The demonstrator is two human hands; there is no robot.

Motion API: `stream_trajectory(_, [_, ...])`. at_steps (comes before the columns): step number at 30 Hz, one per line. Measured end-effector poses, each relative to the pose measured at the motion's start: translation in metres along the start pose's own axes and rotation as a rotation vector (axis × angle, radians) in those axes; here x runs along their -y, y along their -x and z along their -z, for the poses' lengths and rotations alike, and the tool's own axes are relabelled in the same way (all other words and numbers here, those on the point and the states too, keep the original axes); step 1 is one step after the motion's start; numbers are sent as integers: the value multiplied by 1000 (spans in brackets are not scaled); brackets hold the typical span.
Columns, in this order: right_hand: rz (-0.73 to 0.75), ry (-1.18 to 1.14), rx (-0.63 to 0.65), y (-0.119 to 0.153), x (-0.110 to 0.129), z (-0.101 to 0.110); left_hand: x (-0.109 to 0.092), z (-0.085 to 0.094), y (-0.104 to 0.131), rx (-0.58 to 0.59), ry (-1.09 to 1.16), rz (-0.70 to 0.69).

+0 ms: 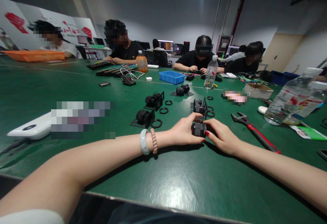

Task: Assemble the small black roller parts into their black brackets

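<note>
Between my two hands, just above the green table, is a black cable gland [198, 129] with a black bracket plate partly hidden at its right end. My left hand [185, 128] grips the gland from the left, thumb and fingers curled round it. From the right, my right hand [221, 136] closes its fingertips on the plate end. Right behind stands another cable gland on a bracket [199, 106], with black ring nuts [211, 111] beside it. To the left sit more bracketed glands [144, 116] [154, 99] [183, 90], with loose nuts [156, 123] near them.
An adjustable wrench [255, 133] with red-black handles lies right of my right hand. Large clear bottles [288, 98] stand at the right. A white power bank [33, 127] is at the left. Beyond are a blue tray [172, 77], an orange drink bottle [142, 62] and people working across the table [153, 176].
</note>
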State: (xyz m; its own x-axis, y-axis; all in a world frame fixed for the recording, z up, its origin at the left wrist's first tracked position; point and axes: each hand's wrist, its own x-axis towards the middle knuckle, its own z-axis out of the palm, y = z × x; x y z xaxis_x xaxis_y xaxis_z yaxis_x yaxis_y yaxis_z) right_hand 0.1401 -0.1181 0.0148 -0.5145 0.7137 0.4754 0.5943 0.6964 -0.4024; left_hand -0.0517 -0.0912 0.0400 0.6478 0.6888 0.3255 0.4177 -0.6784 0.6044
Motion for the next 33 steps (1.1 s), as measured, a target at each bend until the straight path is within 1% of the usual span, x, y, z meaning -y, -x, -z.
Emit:
stream_trajectory(4, [-20,-6,6,0,0,0,0,0,0,-1,-3,7])
stream_trajectory(10, [-40,-21,22,-1,0,1,-1,0,-1,-2,58,-12])
stream_trajectory(18, [-27,-35,28,-1,1,2,-2,-1,-1,25,50,27])
stream_trajectory(23, [-29,-33,22,0,-1,0,-1,-3,0,17,61,4])
stream_trajectory(28, [0,-4,-48,2,-3,-3,-1,-4,1,15,35,-23])
stream_trajectory(33, [18,27,-113,4,-2,-4,0,-6,1,43,30,-20])
